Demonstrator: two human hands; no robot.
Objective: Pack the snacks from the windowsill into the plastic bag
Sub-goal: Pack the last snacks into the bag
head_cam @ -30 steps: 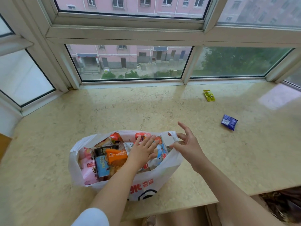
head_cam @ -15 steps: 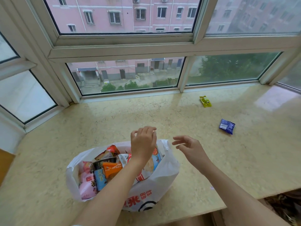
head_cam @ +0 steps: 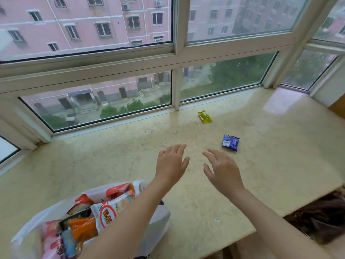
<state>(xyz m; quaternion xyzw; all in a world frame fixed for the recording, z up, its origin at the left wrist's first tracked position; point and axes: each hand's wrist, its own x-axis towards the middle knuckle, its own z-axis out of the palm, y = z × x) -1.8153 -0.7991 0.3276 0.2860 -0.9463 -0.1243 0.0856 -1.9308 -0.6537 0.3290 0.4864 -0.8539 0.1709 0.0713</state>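
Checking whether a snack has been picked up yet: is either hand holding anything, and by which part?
Nothing is held. The left hand and right hand are both open and empty above the windowsill.

Pale marbled windowsill (head_cam: 115, 165) carrying it all. Blue packet (head_cam: 230, 143) lies flat just beyond the right hand (head_cam: 223, 170), up and to its right, not touching. Yellow packet (head_cam: 205, 117) sits farther off, near the window frame. White plastic bag (head_cam: 158, 219), stuffed with snack packs, rests on the sill below and left of the left hand (head_cam: 170, 163).
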